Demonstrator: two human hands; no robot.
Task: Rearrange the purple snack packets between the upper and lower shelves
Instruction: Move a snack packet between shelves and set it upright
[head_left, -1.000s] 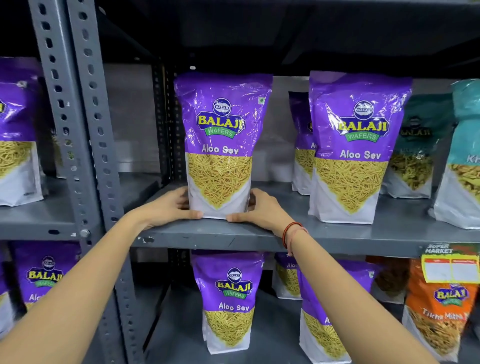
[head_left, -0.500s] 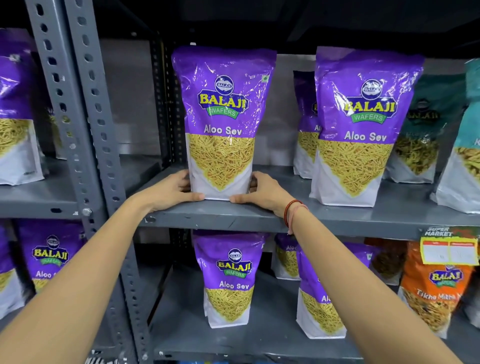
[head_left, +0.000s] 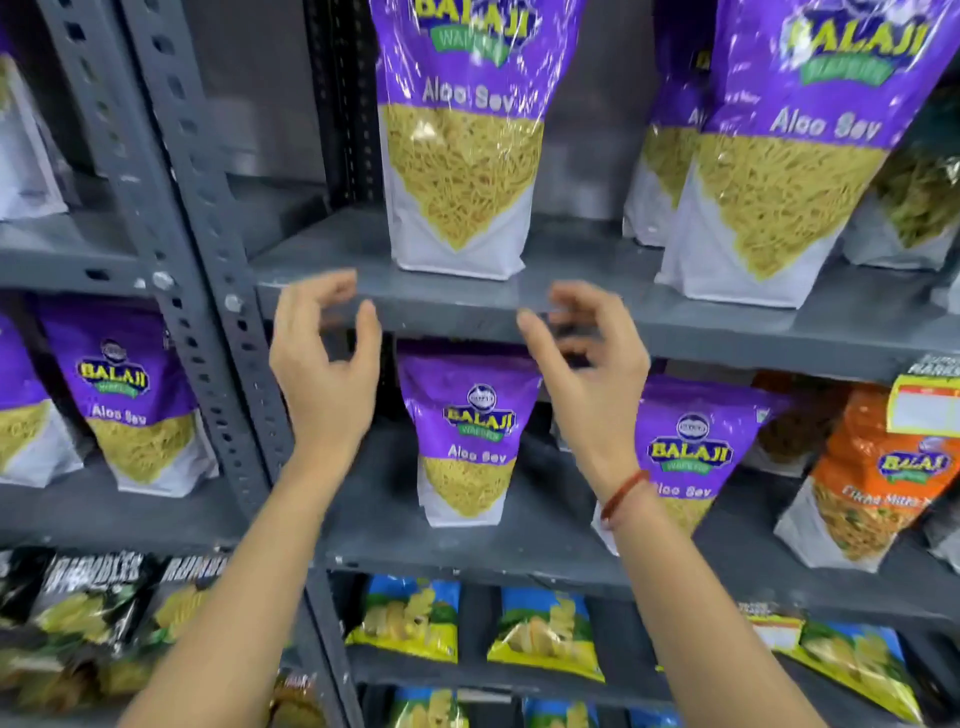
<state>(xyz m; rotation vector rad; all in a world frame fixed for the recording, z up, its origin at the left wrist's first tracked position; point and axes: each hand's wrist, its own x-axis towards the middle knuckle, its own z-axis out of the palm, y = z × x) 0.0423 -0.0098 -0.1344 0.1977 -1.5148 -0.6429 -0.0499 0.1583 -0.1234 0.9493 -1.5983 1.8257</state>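
Note:
A purple Aloo Sev packet (head_left: 457, 156) stands upright on the upper shelf (head_left: 597, 306), free of both hands. Another purple packet (head_left: 789, 171) stands to its right on that shelf. On the lower shelf (head_left: 519, 551) a smaller-looking purple packet (head_left: 465, 441) stands between my hands, untouched. My left hand (head_left: 324, 374) hovers open to its left, fingers curled and apart. My right hand (head_left: 587, 374), with a red thread on the wrist, hovers open to its right and partly covers a further purple packet (head_left: 685, 462).
A grey perforated upright (head_left: 208, 291) divides this bay from the left bay, where more purple packets (head_left: 135, 400) stand. An orange packet (head_left: 878, 483) sits at the lower right. Yellow-and-blue chip bags (head_left: 545, 634) and black bags (head_left: 93, 597) fill the shelves below.
Both hands let go of the packet on the upper shelf and dropped in front of the lower shelf, fingers spread. The view has tilted downward.

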